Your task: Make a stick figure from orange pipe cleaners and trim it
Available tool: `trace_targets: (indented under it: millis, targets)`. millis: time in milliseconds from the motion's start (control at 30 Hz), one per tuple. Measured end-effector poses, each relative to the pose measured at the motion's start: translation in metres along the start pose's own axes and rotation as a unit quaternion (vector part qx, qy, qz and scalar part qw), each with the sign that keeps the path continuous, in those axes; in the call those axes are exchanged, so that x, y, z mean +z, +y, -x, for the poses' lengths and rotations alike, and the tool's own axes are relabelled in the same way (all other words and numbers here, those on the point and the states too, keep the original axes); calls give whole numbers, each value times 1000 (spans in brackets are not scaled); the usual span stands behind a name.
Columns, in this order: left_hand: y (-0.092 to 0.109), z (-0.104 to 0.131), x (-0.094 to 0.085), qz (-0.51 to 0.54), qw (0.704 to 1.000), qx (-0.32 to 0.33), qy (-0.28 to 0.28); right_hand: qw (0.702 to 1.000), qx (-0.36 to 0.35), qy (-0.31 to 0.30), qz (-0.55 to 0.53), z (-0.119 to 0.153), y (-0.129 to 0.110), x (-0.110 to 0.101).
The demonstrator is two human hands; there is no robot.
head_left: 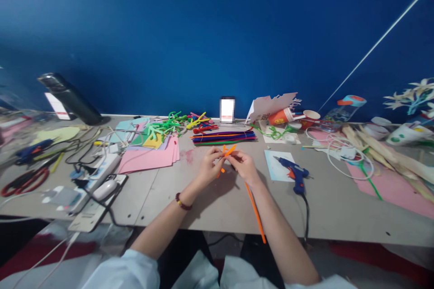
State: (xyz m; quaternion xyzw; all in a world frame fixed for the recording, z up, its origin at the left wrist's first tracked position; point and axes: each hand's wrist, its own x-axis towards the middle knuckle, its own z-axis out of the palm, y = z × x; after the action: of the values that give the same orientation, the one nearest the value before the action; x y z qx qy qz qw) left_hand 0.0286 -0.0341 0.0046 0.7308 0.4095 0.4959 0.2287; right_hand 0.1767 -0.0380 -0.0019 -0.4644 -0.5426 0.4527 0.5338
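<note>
Both hands meet over the middle of the grey table [210,203]. My left hand [209,166] and my right hand [244,166] pinch the bent upper end of an orange pipe cleaner [255,210]. Its long straight tail runs down past my right wrist toward the table's front edge. Just behind the hands lies a bundle of straight pipe cleaners [224,137] in purple, orange, green and red. A dark red bead bracelet sits on my left wrist.
A blue glue gun [294,174] rests on a pale sheet to the right. Pink paper [151,157], twisted green and yellow pipe-cleaner shapes [169,124], a power strip [101,171], red scissors [25,180] lie left. Paper cups [288,116], a white cable, dried leaves lie right. A phone [227,109] stands by the blue wall.
</note>
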Motion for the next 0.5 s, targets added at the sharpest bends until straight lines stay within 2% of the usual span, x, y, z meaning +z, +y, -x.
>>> trace_targets:
  millis: [100,200,333,433,500]
  targets:
    - [1,-5,-5,71,994,-64,-59,997,-50,-25,54,-1,-2,-6]
    - [4,-10,-12,167,969,-132,-125,994,-67,-39,81,-2,-4,-9]
    - [5,-12,-18,311,901,-243,-181,994,-69,-41,80,-1,-5,-9]
    - [1,-10,-17,373,847,-326,-195,994,-65,-48,73,-1,-5,-9]
    - [-3,-9,-16,401,819,-354,-206,995,-63,-56,56,-1,-4,-8]
